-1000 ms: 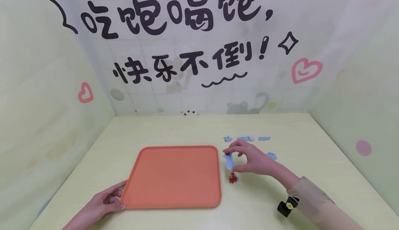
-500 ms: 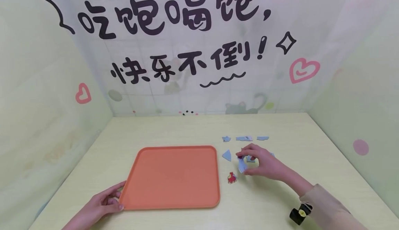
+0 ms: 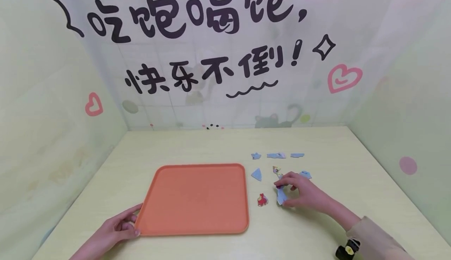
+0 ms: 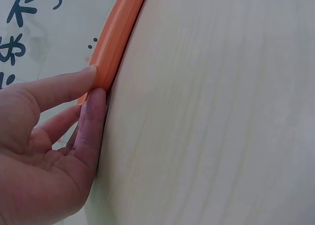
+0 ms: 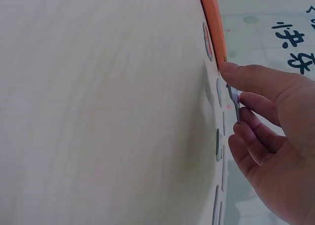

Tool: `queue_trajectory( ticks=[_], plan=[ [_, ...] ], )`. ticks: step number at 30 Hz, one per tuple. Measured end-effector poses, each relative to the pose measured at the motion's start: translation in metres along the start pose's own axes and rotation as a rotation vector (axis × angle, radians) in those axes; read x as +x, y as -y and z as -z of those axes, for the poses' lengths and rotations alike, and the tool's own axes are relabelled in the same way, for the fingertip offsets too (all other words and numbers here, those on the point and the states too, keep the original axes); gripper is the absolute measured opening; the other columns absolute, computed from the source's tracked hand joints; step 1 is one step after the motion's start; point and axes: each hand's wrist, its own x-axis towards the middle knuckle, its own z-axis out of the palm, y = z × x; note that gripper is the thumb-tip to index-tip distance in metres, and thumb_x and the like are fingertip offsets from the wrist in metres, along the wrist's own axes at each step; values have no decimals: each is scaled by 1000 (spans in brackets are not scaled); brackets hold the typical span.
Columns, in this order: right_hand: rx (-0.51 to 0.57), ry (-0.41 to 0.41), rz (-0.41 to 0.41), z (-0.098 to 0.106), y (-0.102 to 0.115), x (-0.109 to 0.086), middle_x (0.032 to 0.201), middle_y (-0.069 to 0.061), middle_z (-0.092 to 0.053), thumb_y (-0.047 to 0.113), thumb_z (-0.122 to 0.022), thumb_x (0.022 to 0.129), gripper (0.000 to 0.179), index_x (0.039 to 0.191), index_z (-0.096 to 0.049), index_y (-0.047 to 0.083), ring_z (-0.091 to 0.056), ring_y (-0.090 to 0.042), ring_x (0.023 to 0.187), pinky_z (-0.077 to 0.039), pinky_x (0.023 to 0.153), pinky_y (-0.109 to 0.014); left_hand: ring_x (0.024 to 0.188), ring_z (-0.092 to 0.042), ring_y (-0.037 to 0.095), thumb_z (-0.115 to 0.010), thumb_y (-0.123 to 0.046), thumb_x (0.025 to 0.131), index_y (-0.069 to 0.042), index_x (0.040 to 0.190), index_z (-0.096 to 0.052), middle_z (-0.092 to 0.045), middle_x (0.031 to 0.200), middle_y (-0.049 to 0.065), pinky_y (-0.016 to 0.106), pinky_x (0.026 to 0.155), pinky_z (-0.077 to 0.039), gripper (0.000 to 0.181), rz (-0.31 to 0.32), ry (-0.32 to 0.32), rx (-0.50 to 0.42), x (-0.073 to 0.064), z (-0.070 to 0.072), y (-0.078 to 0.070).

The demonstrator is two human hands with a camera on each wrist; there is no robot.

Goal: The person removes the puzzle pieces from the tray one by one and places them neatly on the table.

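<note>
An orange tray (image 3: 193,199) lies on the table. My left hand (image 3: 114,226) grips its near left edge; in the left wrist view the thumb (image 4: 74,84) lies on the orange rim (image 4: 115,48). My right hand (image 3: 308,195) pinches a thin light-blue puzzle piece (image 3: 281,195) by its ends, to the right of the tray. Edge-on in the right wrist view, that piece (image 5: 233,96) spans thumb and fingertips, off the table. A red puzzle piece (image 3: 262,199) lies between tray and hand. Just beyond the hand lies a small multicoloured piece (image 3: 276,170), partly covered by the fingers.
A blue triangular piece (image 3: 257,174) lies beside the tray. Farther back is a row of blue pieces: a small one (image 3: 256,156), a long one (image 3: 276,155) and a short strip (image 3: 297,155). Another blue piece (image 3: 305,174) sits behind the right hand. Printed fabric walls (image 3: 211,111) enclose the table.
With the blue piece held, my right hand has moved right from beside the tray, then nearer to me. The triangular and multicoloured pieces have come into view. My left hand stays on the tray.
</note>
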Motion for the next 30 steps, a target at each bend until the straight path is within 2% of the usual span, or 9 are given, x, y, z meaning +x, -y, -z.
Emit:
queue_trajectory(
  ticks=[4, 10, 17, 19, 25, 30],
  plan=[
    [-9, 11, -23, -4, -3, -6, 119, 3, -61, 21, -85, 75, 49, 121, -69, 19, -54, -14, 101, -47, 85, -28, 88, -53, -3, -66, -14, 94, 11, 152, -16, -53, 110, -4, 19, 76, -51, 80, 19, -5, 15, -1, -1, 0],
    [-19, 19, -34, -2, -7, -11, 119, 4, -60, 22, -85, 75, 50, 122, -68, 20, -54, -15, 104, -50, 90, -30, 87, -53, -2, -67, -14, 94, 11, 152, -16, -53, 110, -2, 19, 75, -51, 81, 29, -19, 29, 0, -1, -3],
    [-40, 32, -75, -3, -12, -16, 122, 3, -59, 26, -85, 75, 47, 120, -69, 25, -55, -26, 118, -46, 102, -47, 88, -53, -3, -67, -14, 94, 10, 153, -16, -53, 111, -2, 19, 76, -51, 81, 24, -13, 19, 0, -1, -3],
    [-37, 34, -77, -3, -13, -18, 122, 4, -59, 28, -85, 76, 47, 120, -68, 26, -55, -26, 119, -45, 104, -48, 88, -53, -3, -67, -15, 94, 10, 153, -16, -53, 111, -3, 19, 76, -51, 81, 25, -9, 15, 0, -1, -2],
    [4, 43, -55, -3, -18, -20, 123, 6, -58, 36, -82, 78, 46, 121, -67, 29, -53, -26, 120, -44, 105, -42, 87, -52, -3, -67, -15, 93, 10, 153, -15, -52, 111, -2, 20, 75, -52, 83, 34, -12, 9, 1, 0, -3],
    [50, 67, -38, -2, -23, -20, 125, 7, -58, 43, -80, 79, 46, 122, -66, 31, -50, -23, 123, -42, 106, -31, 86, -51, -1, -67, -18, 94, 8, 153, -17, -53, 111, 0, 21, 74, -51, 83, 61, -32, 28, 0, -1, -4]
  ],
)
